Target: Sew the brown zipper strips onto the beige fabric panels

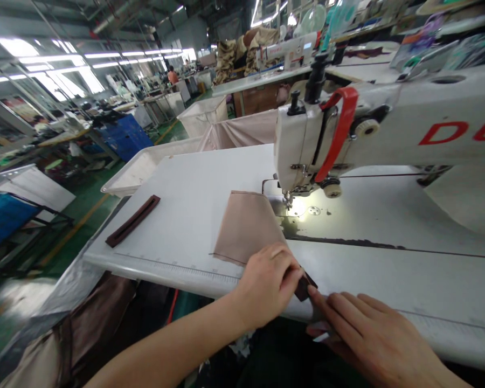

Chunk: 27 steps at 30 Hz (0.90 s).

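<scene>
Green floor (89, 215) spreads through a large workshop under rows of lit tubes, with one person (172, 76) in an orange top far back and two pale bins, a nearer bin (135, 175) and a farther bin (202, 117), beyond the work surface. One white table (194, 183) fills the middle, a single ruler scale (186, 268) printed near its front edge. Two sewing machines can be made out clearly: a large sewing machine (375, 134) at the right, with one red lever (339, 129) and its lamp lighting the needle area, and a smaller-looking second machine (285, 51) on a table behind. On the white top lie one tan fabric panel (246, 223), left of the needle, and one dark brown strip (133, 221), well apart near the left end. One small dark brown piece (303, 289) sits between both hands at the front edge. Thumb and forefinger of the left hand (269, 283) are closed on it, beside the panel's near corner. One fingertip of the right hand (364, 326) meets its other side; how tightly that hand grips cannot be told, its underside being hidden. One pale object (321, 338), unclear, shows beneath it.
</scene>
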Motion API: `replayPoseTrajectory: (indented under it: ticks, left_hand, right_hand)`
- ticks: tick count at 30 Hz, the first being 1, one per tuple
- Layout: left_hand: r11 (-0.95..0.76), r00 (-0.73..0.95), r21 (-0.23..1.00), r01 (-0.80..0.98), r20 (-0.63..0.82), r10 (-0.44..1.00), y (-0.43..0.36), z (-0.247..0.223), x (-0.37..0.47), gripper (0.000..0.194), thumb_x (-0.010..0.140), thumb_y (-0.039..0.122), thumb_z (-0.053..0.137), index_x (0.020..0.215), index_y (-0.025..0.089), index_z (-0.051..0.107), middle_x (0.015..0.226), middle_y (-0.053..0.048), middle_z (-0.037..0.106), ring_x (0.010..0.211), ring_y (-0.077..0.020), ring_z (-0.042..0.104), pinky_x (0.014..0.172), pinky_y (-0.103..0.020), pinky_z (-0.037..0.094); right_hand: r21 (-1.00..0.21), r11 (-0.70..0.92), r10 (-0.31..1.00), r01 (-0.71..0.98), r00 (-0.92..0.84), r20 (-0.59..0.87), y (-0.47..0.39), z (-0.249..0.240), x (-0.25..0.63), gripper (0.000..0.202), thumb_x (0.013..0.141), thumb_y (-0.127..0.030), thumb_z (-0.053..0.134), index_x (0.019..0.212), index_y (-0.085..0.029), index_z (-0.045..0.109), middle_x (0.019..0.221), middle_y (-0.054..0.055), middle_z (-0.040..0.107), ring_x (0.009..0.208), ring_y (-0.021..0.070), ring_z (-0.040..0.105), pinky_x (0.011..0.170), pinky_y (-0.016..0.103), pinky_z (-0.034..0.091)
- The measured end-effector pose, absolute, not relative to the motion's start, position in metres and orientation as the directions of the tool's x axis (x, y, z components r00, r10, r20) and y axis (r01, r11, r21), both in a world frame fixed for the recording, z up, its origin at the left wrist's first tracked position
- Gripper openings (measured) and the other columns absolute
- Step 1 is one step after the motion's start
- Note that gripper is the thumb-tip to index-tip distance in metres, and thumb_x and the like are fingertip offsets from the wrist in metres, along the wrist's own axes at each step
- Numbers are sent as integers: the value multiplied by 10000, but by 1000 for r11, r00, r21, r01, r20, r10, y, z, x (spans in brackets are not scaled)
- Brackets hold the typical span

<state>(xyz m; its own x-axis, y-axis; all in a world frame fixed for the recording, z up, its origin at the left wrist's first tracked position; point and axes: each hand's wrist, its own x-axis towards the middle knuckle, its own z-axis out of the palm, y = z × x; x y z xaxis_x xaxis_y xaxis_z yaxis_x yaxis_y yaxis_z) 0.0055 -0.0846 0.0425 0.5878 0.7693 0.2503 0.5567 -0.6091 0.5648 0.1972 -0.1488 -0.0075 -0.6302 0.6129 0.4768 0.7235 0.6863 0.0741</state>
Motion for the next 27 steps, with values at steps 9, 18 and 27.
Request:
replayPoseTrajectory:
  ticks: [9, 18, 27]
  left_hand:
    - [-607, 621, 586, 538, 212, 755, -78, 47, 3, 125, 925, 152, 515, 803, 165, 537, 850, -31, 594, 848, -173, 564, 828, -294, 459]
    - [-594, 632, 577, 560, 166, 757, -74, 48, 3, 102, 917, 167, 548, 815, 165, 551, 854, -33, 607, 841, -174, 574, 807, -298, 465]
    - [-589, 635, 593, 549, 163, 755, -73, 49, 3, 105, 903, 164, 582, 799, 158, 567, 838, -28, 607, 827, -168, 574, 781, -282, 465]
  right_hand:
    - [-113, 643, 701, 757, -523, 485, -142, 29, 199, 441, 1000, -435, 302, 1181, -104, 531, 781, 37, 573, 555, 114, 572, 489, 240, 457]
    - [58, 520, 697, 852, -463, 548, -129, 22, 194, 312, 1005, -337, 321, 793, -190, 497, 653, -2, 509, 484, 142, 496, 456, 301, 309]
    - [69, 494, 709, 867, -447, 546, -126, 21, 187, 334, 1009, -346, 308, 766, -199, 484, 639, -2, 504, 487, 150, 468, 498, 312, 272]
